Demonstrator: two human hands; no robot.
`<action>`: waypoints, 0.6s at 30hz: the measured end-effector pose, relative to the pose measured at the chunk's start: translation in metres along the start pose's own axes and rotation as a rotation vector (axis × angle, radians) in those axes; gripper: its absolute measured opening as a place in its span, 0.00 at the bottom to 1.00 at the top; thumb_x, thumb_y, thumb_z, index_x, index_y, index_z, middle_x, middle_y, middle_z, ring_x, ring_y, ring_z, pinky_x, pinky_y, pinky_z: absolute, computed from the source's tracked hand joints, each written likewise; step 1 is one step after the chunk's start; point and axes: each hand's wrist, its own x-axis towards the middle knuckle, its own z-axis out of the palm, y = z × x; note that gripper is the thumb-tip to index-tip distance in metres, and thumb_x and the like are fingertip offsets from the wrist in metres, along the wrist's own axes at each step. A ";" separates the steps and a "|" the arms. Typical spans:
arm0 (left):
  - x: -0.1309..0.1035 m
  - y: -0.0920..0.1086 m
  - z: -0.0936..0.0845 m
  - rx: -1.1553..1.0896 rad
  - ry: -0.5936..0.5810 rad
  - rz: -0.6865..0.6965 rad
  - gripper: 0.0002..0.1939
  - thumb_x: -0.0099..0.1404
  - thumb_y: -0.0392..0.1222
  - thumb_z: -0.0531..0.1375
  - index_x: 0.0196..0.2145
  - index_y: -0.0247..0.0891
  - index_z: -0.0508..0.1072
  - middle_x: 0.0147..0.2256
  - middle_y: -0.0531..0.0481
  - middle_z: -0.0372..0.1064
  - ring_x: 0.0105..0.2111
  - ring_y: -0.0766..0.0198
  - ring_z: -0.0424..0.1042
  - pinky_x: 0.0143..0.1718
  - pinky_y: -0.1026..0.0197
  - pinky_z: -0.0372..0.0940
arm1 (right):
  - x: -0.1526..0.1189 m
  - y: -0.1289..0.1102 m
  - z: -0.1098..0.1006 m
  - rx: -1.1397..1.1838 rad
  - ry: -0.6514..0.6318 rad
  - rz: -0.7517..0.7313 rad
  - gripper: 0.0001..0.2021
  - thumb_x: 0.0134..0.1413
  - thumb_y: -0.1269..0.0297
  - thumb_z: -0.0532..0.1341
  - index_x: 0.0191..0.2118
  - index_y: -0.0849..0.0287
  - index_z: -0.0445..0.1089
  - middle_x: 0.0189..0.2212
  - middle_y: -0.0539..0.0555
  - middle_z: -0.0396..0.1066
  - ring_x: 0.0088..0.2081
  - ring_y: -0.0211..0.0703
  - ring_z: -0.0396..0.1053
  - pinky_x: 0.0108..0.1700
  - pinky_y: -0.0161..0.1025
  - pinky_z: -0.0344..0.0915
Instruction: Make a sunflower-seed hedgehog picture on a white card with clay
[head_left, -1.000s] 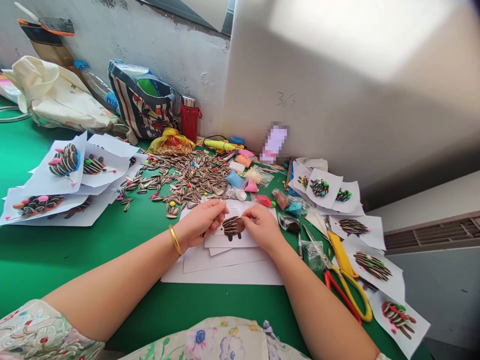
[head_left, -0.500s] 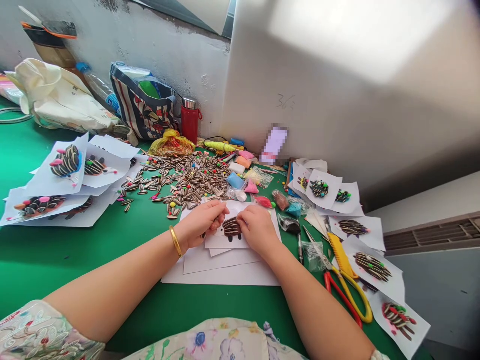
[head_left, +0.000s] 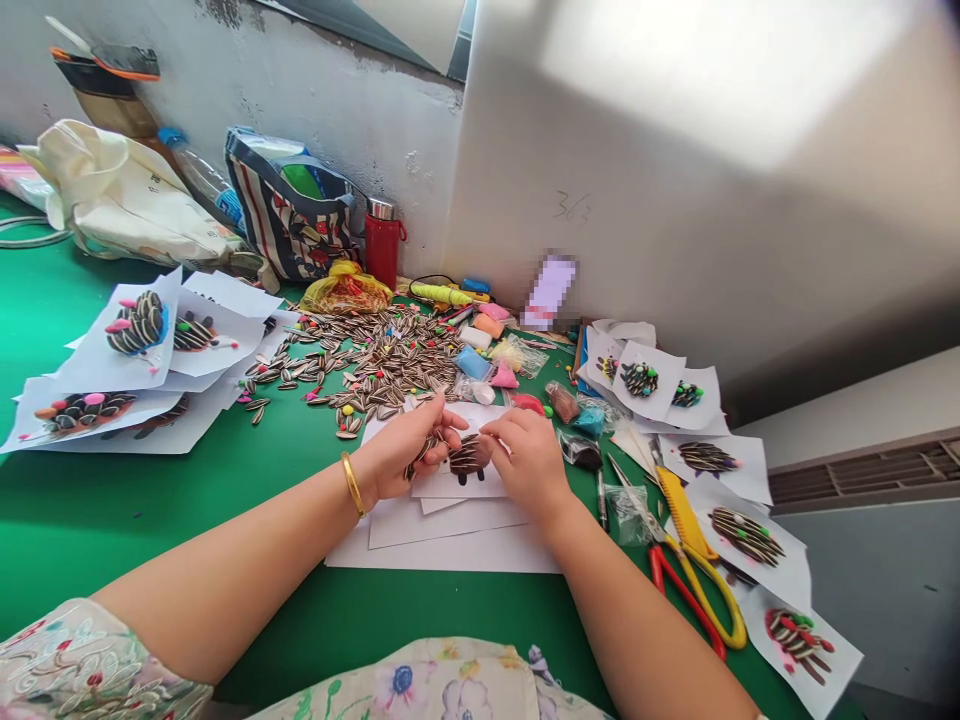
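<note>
Between my hands, on a stack of white paper (head_left: pixel 450 525), lies a hedgehog-like figure (head_left: pixel 469 458) of brown clay with striped sunflower seeds set into it and dark feet. My left hand (head_left: pixel 409 445), with a gold bangle at the wrist, is curled around several sunflower seeds (head_left: pixel 424 452) beside the figure. Just right of it, my right hand (head_left: pixel 529 460) has its thumb and forefinger close together near the figure's upper edge. Whatever those fingertips pinch is too small to make out. Behind my hands spreads a heap of loose sunflower seeds (head_left: pixel 390 355).
Scissors (head_left: pixel 701 590) and a yellow cutter (head_left: pixel 684 510) lie at right, near bagged clay (head_left: pixel 577 450). Finished seed figures on paper stand along the right edge (head_left: pixel 746 530) and at left (head_left: pixel 139 325). A red bottle (head_left: pixel 382 245) and bags line the wall.
My right hand has lifted slightly from the figure and moved a little right, baring more brown clay. My left hand has turned, and the seeds in it show more.
</note>
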 end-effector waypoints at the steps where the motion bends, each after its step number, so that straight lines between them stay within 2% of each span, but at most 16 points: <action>1: -0.001 0.000 0.001 0.025 -0.019 -0.007 0.25 0.65 0.62 0.56 0.38 0.35 0.73 0.25 0.52 0.64 0.15 0.75 0.49 0.15 0.70 0.41 | -0.001 -0.005 -0.001 0.034 0.020 -0.017 0.08 0.63 0.64 0.60 0.38 0.56 0.77 0.33 0.54 0.72 0.38 0.45 0.66 0.41 0.44 0.57; 6: -0.003 -0.007 0.005 0.257 -0.063 -0.008 0.30 0.67 0.68 0.48 0.27 0.37 0.68 0.15 0.56 0.53 0.15 0.71 0.49 0.17 0.67 0.41 | -0.004 -0.027 0.000 0.083 -0.018 -0.089 0.13 0.66 0.63 0.57 0.52 0.49 0.74 0.36 0.54 0.73 0.40 0.46 0.66 0.42 0.44 0.57; 11: -0.003 -0.010 0.003 0.440 -0.077 -0.034 0.33 0.65 0.72 0.46 0.22 0.39 0.62 0.14 0.55 0.54 0.15 0.70 0.49 0.18 0.65 0.44 | -0.005 -0.031 0.002 0.089 -0.071 -0.079 0.08 0.62 0.67 0.61 0.44 0.52 0.76 0.35 0.53 0.72 0.39 0.46 0.65 0.42 0.44 0.57; 14: -0.003 -0.008 0.002 0.462 -0.101 -0.027 0.33 0.65 0.72 0.45 0.23 0.38 0.65 0.13 0.56 0.52 0.15 0.70 0.47 0.19 0.64 0.42 | -0.005 -0.029 0.001 0.142 -0.077 -0.036 0.05 0.60 0.70 0.62 0.38 0.55 0.75 0.35 0.53 0.72 0.39 0.46 0.65 0.42 0.43 0.58; 18: -0.004 -0.003 0.003 0.391 -0.126 0.016 0.29 0.66 0.67 0.48 0.32 0.37 0.70 0.20 0.52 0.65 0.15 0.71 0.49 0.18 0.65 0.41 | -0.005 -0.022 0.000 0.261 -0.011 0.041 0.05 0.60 0.70 0.60 0.34 0.57 0.72 0.32 0.52 0.70 0.38 0.45 0.65 0.42 0.43 0.59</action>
